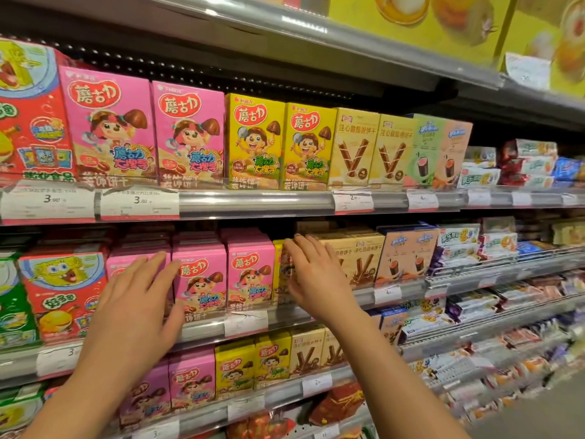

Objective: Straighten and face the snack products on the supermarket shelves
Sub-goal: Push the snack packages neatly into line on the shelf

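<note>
My open left hand (pixel 133 299) rests flat on a pink cardboard snack box (pixel 126 264); my open right hand (pixel 311 274) touches the yellow cardboard box (pixel 281 270).

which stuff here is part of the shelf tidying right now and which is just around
In the job: left hand on pink mushroom-biscuit boxes; right hand on yellow box.
Just around: price tags, SpongeBob box, yellow carton above.

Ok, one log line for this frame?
left hand: open, on pink box | right hand: open, on yellow box | middle shelf
</note>
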The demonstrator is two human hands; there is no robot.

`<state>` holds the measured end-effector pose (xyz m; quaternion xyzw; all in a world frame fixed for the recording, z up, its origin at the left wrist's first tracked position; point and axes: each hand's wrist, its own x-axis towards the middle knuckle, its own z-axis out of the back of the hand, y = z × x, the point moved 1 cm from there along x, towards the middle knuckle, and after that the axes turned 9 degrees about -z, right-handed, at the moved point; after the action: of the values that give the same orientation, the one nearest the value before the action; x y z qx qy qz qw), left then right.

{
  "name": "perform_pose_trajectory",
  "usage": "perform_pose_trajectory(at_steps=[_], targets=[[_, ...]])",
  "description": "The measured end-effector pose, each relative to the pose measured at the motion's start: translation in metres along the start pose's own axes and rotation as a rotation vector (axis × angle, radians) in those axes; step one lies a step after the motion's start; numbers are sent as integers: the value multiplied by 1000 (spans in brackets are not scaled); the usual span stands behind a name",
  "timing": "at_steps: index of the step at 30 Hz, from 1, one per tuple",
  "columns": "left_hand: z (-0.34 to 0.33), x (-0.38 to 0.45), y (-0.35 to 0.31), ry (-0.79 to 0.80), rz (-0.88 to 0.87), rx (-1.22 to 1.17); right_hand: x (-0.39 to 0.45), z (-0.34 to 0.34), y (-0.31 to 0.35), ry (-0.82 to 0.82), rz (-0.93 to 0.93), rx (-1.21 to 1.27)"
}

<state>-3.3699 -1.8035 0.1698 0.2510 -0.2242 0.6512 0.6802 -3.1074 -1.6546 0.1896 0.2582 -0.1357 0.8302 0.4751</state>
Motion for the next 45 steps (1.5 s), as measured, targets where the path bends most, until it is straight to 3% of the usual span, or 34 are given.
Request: perform_pose_trajectory(at_steps=[6, 9, 13, 18, 26, 34, 45], targets=[[28, 19, -18, -313, -69, -76, 2, 22, -1, -387, 153, 169], [35, 28, -18, -421, -93, -54, 6, 24, -2, -465, 211, 164], [31, 31, -6, -435, -51, 24, 5, 21, -7, -537, 205, 178], [24, 28, 3, -362, -39, 99, 14, 21, -16, -460, 99, 94], [44, 24, 17, -352, -106, 72, 16, 21, -14, -466, 91, 125], [94, -13, 92, -498, 110, 125, 13, 21, -10, -434, 65, 158], [98, -50, 150, -331, 125, 126, -4, 19, 35, -408, -62, 228]])
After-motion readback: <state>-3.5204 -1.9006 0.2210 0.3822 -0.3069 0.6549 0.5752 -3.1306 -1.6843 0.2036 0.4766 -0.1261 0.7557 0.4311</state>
